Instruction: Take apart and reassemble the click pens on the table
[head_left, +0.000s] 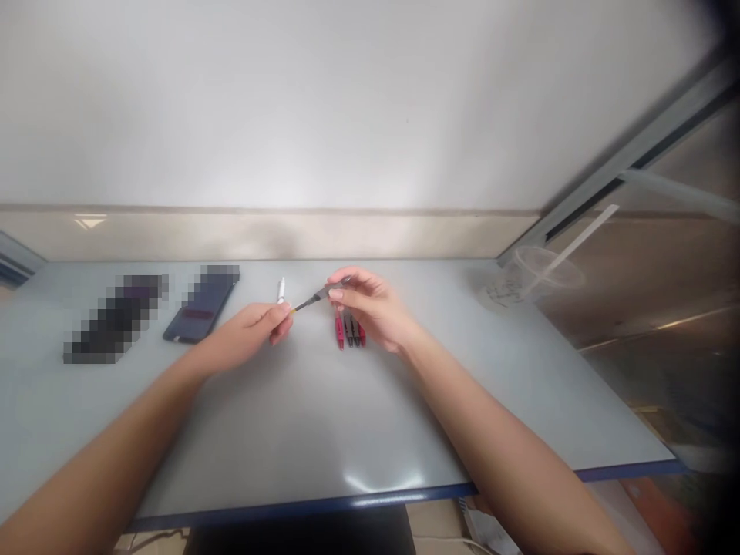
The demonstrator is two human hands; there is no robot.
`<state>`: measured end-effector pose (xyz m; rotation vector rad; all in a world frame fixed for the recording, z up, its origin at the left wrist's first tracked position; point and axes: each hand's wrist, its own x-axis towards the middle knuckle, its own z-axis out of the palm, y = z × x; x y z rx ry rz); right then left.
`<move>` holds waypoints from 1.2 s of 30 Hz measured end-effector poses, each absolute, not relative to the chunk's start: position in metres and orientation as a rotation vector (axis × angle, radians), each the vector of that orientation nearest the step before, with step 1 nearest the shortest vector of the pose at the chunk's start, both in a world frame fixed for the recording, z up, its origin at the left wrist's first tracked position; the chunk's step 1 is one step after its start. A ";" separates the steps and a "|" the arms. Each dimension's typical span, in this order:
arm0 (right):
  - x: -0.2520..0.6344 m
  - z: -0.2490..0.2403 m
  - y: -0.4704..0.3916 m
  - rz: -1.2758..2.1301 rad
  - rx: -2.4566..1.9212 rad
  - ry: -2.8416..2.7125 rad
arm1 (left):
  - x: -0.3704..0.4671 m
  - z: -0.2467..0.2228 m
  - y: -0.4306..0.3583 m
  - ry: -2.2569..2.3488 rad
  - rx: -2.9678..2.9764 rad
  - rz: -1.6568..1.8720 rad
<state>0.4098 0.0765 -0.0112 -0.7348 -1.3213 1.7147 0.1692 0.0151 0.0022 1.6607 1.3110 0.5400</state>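
A slim dark grey tool-like piece point(317, 297) is stretched slantwise between my hands above the table. My left hand point(263, 324) is closed, pinching its thin lower-left end, where a small yellowish bit shows at the fingertips. With thumb and fingers my right hand point(370, 302) grips the thicker upper-right part. The exact kind of this piece is too small to make out. Below my right hand several red and black clip-like pieces point(348, 331) lie side by side, their tops partly hidden by the fingers. A short white pen-like stick point(281, 289) lies just behind my left fingers.
A dark phone point(202, 304) and a blurred-out dark object point(119, 320) lie at the left of the grey table point(324, 439). A clear plastic cup point(540, 274) with a white straw stands at the far right. A pale wall point(277, 116) rises behind the table.
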 end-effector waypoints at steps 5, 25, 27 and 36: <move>0.409 -0.010 0.078 1.602 -0.728 -1.331 | 0.169 0.005 0.015 1.192 1.539 0.541; 0.420 -0.009 0.090 1.400 -0.829 -1.243 | 0.170 -0.001 0.014 1.417 1.605 0.658; 0.421 -0.010 0.091 1.399 -0.842 -1.244 | 0.170 -0.003 0.015 1.420 1.590 0.657; 0.416 -0.010 0.084 1.496 -0.869 -1.527 | 0.177 -0.007 0.013 1.443 1.691 0.759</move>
